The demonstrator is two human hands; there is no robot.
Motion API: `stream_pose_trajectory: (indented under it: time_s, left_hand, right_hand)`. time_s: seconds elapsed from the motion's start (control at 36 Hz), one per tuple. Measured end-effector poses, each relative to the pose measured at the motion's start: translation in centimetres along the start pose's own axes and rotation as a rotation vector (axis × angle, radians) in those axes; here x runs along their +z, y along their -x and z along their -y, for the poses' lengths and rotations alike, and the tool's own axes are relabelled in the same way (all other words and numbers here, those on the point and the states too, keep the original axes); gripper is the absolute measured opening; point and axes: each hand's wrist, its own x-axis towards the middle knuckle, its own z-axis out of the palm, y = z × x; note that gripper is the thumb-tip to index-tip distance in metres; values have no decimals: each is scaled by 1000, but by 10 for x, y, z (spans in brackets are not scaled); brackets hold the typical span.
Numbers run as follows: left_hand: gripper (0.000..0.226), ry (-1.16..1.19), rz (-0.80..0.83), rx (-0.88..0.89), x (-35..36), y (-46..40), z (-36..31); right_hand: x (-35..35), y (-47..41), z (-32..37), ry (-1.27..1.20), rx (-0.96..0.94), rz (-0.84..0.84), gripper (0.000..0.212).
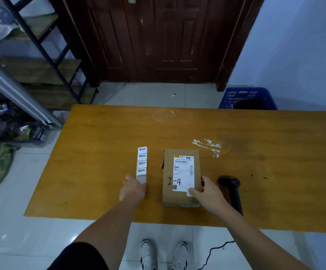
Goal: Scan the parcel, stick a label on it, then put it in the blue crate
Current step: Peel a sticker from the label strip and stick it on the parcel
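Note:
A brown cardboard parcel lies on the yellow wooden table, with a white shipping label marked "2-4" on top. My right hand rests on the parcel's near right corner and presses a small white label onto it with the fingertips. A strip of several white labels lies left of the parcel. My left hand lies on the strip's near end, fingers curled down on it. A black barcode scanner rests on the table right of the parcel. The blue crate stands on the floor beyond the table's far right.
A dark wooden door is behind the table. A metal shelf rack and clutter fill the left side. White tape scraps stick to the table behind the parcel. The scanner's cable trails to the floor near my white shoes.

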Motion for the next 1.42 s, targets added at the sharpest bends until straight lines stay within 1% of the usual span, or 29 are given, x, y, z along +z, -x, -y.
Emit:
stream_pose_trajectory:
  time_s: [0.08, 0.11, 0.17, 0.25, 0.33, 0.39, 0.44, 0.53, 0.56, 0.61, 0.64, 0.69, 0.78, 0.83, 0.89, 0.97, 1.0, 1.08, 1.14, 1.22, 1.28, 1.31, 1.42]
  left_hand:
    - [84, -50, -9, 27, 8, -1, -5]
    - [82, -37, -10, 31, 9, -1, -6]
    - [70, 31, -9, 19, 10, -1, -9]
    - [45, 184, 29, 3, 8, -1, -12]
    - [36, 422, 85, 8, 4, 4, -14]
    - [32, 605, 83, 37, -1, 13, -18]
    - [28, 739, 69, 104, -8, 25, -23]
    - [16, 874, 94, 246, -27, 42, -30]
    - [14, 900, 117, 289, -33, 48, -31]
    - [19, 934, 150, 368, -41, 59, -32]
    - [22, 950, 163, 401, -44, 65, -32]
    - [23, 989, 196, 464, -45, 77, -32]
    - [26, 1029, 262, 568, -42, 92, -31]
    - [28, 1015, 297, 618, -39, 101, -31]
    - [28, 975, 326, 649, -38, 109, -31]
    - [35, 919, 368, 669, -33, 118, -29]
    - [35, 892, 377, 675, -31, 120, -29]
    - [36, 821, 405, 667, -28, 123, -26]
    - [38, 809, 429, 661, -31, 126, -26]
    - [50, 818, 438, 629, -38, 130, -30]
    - [55, 858, 408, 589, -42, 130, -37]
    - [55, 892, 401, 561, -45, 130, -43]
    - [41, 1100, 459, 454, -57, 131, -70]
  right_hand:
    - [0, -1, -1, -6, 6, 5, 67]
    - [0, -1, -2, -5, 8, 10, 68]
    - [0, -2, -3, -5, 15, 16, 73]
    - [-2, -2, -3, -3, 34, 2, 84]
    - [-7, -2, 0, 15, 48, -12, 90]
    - [-13, 0, 3, 27, 46, -25, 89]
    - [-20, 2, 9, 46, 17, -78, 83]
    - [-30, 7, 24, 64, -59, -222, 60]
    - [-32, 8, 31, 54, -79, -237, 51]
    - [-35, 9, 48, 14, -101, -195, 37]
    - [-36, 10, 56, -17, -103, -149, 33]
    - [-35, 13, 72, -122, -80, -30, 35]
    - [-29, 17, 92, -358, 29, 123, 41]
    - [-25, 17, 102, -493, 105, 168, 42]
    - [-22, 17, 109, -655, 160, 187, 39]
    - [-19, 17, 109, -858, 189, 169, 31]
    - [-18, 16, 107, -873, 188, 146, 29]
    - [-19, 19, 102, -804, 156, 60, 19]
    - [-21, 22, 101, -777, 115, 35, 20]
    - [-28, 29, 99, -719, 30, 0, 23]
    - [-35, 34, 99, -677, -49, 1, 22]
    - [-39, 37, 99, -645, -90, 2, 22]
    - [-53, 46, 100, -519, -199, 1, 23]
